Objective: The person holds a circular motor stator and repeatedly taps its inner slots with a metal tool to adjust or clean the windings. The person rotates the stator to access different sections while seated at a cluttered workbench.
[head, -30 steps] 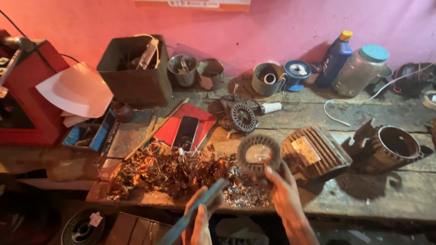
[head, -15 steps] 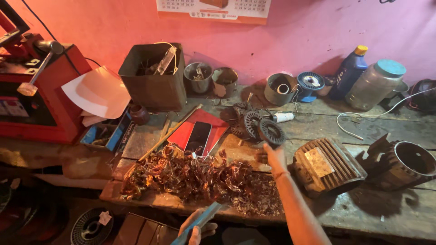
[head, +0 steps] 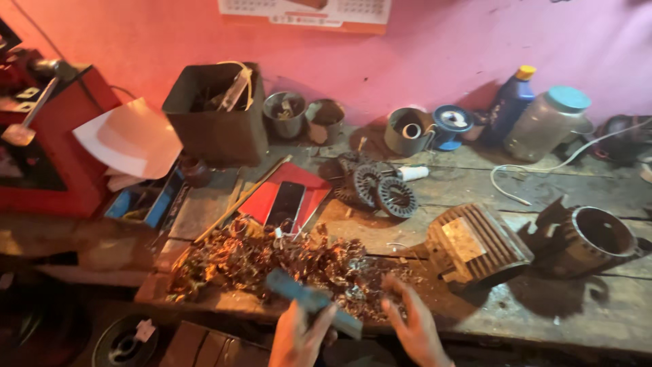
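My left hand (head: 299, 336) grips a blue flat tool (head: 312, 301) low at the bench's front edge, its tip slanting up-left over a heap of tangled copper wire scraps (head: 272, 261). My right hand (head: 412, 326) hovers open beside it, fingers spread above the right end of the heap, holding nothing. A round toothed stator ring (head: 395, 198) leans against another ring (head: 365, 183) farther back in the middle of the bench. A finned motor housing (head: 475, 245) lies just right of my right hand.
A dark motor casing (head: 598, 234) sits far right. A square bin (head: 216, 112), tins (head: 284, 114), a blue bottle (head: 509, 102) and a jar (head: 547, 122) line the pink wall. A phone (head: 286, 204) rests on a red sheet (head: 319, 194). A red machine (head: 51, 146) stands left.
My right hand left the stator ring beside the other ring and drew back to the front edge. My left hand with the blue tool rose over the wire heap.
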